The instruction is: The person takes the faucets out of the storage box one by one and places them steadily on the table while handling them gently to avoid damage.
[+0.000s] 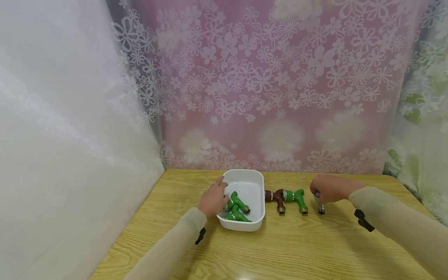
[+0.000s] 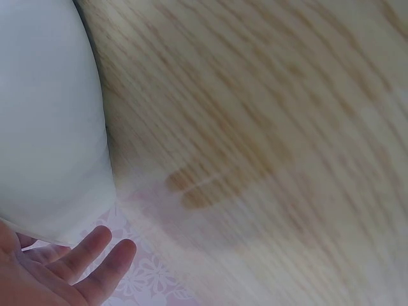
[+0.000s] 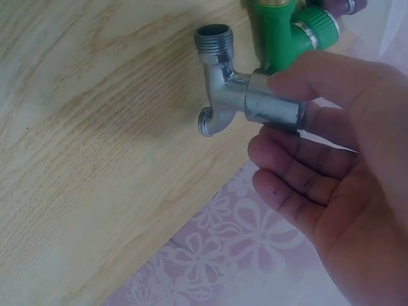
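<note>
In the head view my left hand rests at the left rim of a white plastic basin, where two green faucets lie. The left wrist view shows that hand's fingers loosely extended beside the basin's wall. At the right, my right hand holds a silver faucet. From the right wrist, its thumb and fingers pinch the faucet's cylindrical end, with the threaded inlet pointing away from the palm.
A dark brown faucet lies against the basin's right side, with another green faucet next to it. All stand on a wood-grain table. A pink floral curtain hangs behind, and a white sheet at the left.
</note>
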Demonstrator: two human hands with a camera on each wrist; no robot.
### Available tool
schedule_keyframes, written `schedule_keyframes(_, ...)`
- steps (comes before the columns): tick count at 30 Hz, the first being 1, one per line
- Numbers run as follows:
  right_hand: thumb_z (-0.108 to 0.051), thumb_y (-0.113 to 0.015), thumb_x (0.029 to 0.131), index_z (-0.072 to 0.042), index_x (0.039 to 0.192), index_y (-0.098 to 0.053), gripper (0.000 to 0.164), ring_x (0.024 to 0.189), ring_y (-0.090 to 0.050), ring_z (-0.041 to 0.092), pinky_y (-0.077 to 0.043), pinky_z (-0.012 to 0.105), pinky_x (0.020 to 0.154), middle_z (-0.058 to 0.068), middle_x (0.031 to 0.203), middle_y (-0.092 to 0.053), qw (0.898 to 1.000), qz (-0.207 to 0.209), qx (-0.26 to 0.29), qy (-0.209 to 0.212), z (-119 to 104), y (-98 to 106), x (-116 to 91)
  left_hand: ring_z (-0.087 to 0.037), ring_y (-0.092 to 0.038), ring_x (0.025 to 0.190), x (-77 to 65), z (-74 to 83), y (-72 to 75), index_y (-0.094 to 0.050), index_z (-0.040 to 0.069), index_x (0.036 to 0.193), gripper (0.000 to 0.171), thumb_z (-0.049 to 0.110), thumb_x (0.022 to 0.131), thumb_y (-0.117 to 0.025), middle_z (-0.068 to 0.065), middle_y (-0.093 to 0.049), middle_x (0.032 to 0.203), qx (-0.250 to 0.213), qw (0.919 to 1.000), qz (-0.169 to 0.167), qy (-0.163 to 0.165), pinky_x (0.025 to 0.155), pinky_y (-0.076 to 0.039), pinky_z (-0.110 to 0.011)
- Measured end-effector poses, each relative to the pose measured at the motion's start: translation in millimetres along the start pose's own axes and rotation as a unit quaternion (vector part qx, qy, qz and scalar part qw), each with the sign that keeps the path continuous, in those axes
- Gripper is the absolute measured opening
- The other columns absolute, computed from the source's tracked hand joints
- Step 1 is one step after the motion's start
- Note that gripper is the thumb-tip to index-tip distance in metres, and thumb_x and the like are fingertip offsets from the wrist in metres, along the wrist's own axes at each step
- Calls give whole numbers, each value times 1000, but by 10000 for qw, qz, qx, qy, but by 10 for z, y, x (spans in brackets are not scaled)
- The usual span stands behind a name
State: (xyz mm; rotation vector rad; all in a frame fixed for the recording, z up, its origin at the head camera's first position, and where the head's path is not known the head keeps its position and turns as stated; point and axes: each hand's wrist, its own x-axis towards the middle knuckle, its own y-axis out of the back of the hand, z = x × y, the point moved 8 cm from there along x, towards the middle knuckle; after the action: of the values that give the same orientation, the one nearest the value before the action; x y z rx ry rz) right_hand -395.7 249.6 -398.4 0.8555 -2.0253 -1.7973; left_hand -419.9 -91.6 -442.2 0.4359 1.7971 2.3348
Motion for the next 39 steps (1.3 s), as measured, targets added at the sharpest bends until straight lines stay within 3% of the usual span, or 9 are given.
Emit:
schedule_keyframes(11,1,-65,88,-20,68,-55,31,56,-26,7,-24,28,54,-10,62,-31,9997,-167,-44,-155,41,-75,44,-29,-46,141,18,-18,-16,-52,8,143,46,25,101,-55,-10,-26,165,3,10000,54,-18,104,-49,-51)
schedule_keyframes(17,3,-62,93,-18,78,-65,25,60,-34,7,-29,29,56,-9,68,-47,9999,-74,-118,-14,-16,-70,42,-30,-46,141,11,1,-3,-52,7,142,46,25,100,-56,-11,-27,164,28,10000,33,-65,105,-49,-51)
schedule_keyframes(23,3,-60,94,-16,80,-65,24,62,-33,8,-28,30,58,-6,71,-48,9998,-79,-167,-18,9,-123,62,-31,-47,141,0,14,9,-53,6,142,46,25,100,-56,-13,-27,164,45,9999,69,-125,104,-49,-51)
schedule_keyframes(29,0,-64,92,-13,94,-74,17,70,-52,8,-41,31,59,-2,89,-67,9994,-99,-315,59,74,-180,64,-31,-48,139,-17,27,25,-53,7,142,46,25,100,-56,-13,-27,164,43,9998,86,-150,103,-50,-52)
schedule_keyframes(35,0,-66,89,-14,96,-76,19,74,-56,8,-43,32,61,-1,92,-69,9990,-154,-420,69,130,-237,62,-32,-49,139,-26,37,43,-53,6,141,45,25,100,-56,-13,-28,164,33,9998,106,-138,101,-51,-52)
schedule_keyframes(39,4,-65,88,-12,101,-77,24,88,-65,20,-53,37,68,3,102,-71,9996,-157,-236,-37,135,-260,50,-32,-48,139,-24,34,40,-53,6,141,45,25,100,-55,-13,-29,164,14,9999,104,-131,102,-50,-53)
